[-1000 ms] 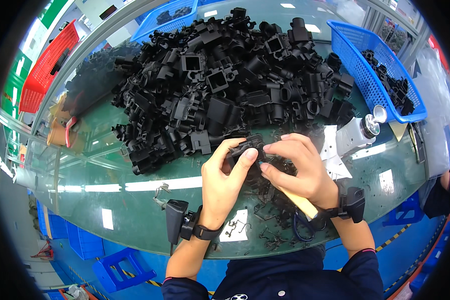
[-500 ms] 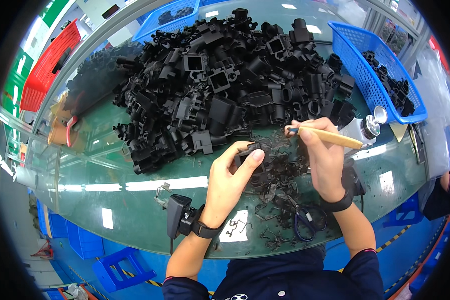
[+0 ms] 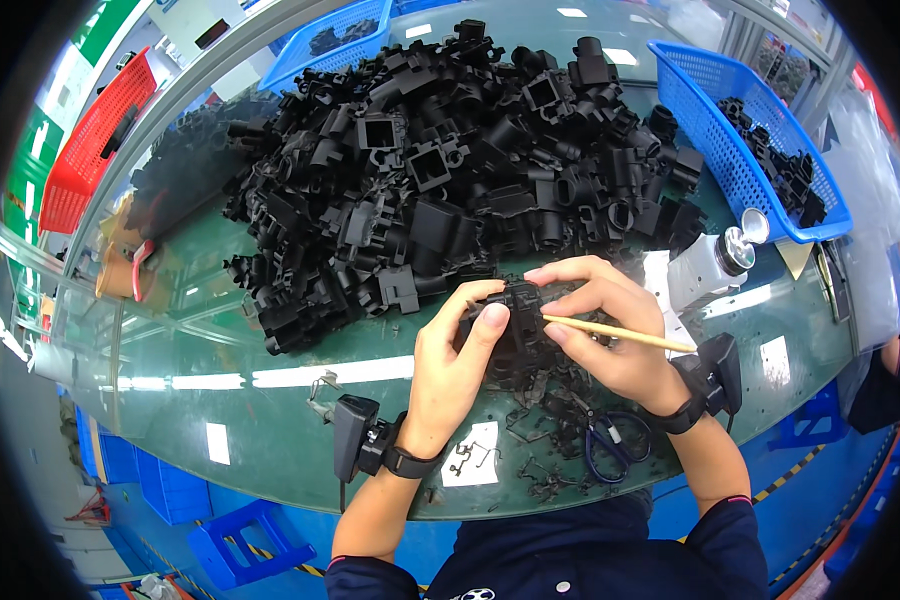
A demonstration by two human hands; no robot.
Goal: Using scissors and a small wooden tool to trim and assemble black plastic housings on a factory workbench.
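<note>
Between thumb and fingers, my left hand [image 3: 448, 350] grips a black plastic part [image 3: 515, 325] over the near middle of the table. My right hand [image 3: 615, 325] is closed around a tool with a pale wooden handle [image 3: 635, 337]. The tool's working tip meets the right side of the part and is hidden there. Thin black plastic scraps [image 3: 550, 400] lie under and below both hands. A pair of dark-handled scissors [image 3: 615, 450] rests on the table below my right hand. Beyond my hands rises a large heap of similar black parts [image 3: 460, 170].
At the right stands a blue basket [image 3: 705, 140] holding black parts. A white bottle with a metal top [image 3: 710, 265] stands near my right hand. A red basket [image 3: 75, 165] is at the far left, another blue basket [image 3: 315, 50] behind the heap. Blue stools stand below the green table [image 3: 300, 440].
My right hand has come left and down with the wooden-handled tool, from above the scraps to the black part. The left hand stays nearly in place, still holding the part.
</note>
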